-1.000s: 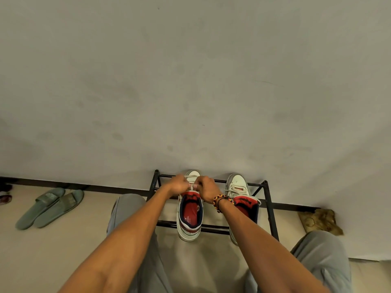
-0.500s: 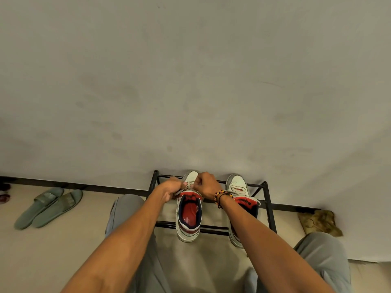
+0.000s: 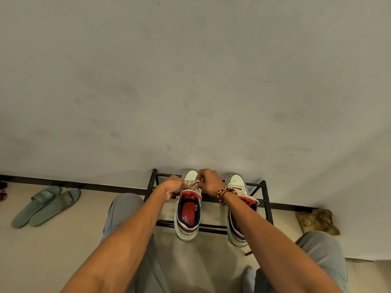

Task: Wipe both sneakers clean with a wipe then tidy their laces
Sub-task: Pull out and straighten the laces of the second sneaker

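Sneakers: two white pairs-mates with red and navy lining stand side by side on a black metal shoe rack set against the wall, toes toward the wall. The left sneaker sits across the rack's bars with its heel overhanging the front bar; the right sneaker stands just beside it, partly hidden under your right forearm.

Your left hand is over the left sneaker's throat, fingers curled and pinching one strand of the laces. Your right hand is directly opposite, fingers likewise curled and pinching the other strand; the two hands are almost touching above the tongue. A beaded bracelet circles your right wrist.

Your knees, in grey trousers, flank the rack. A pair of green slides lies on the floor well to the left, near the baseboard. A crumpled brown cloth lies on the floor to the right of the rack.
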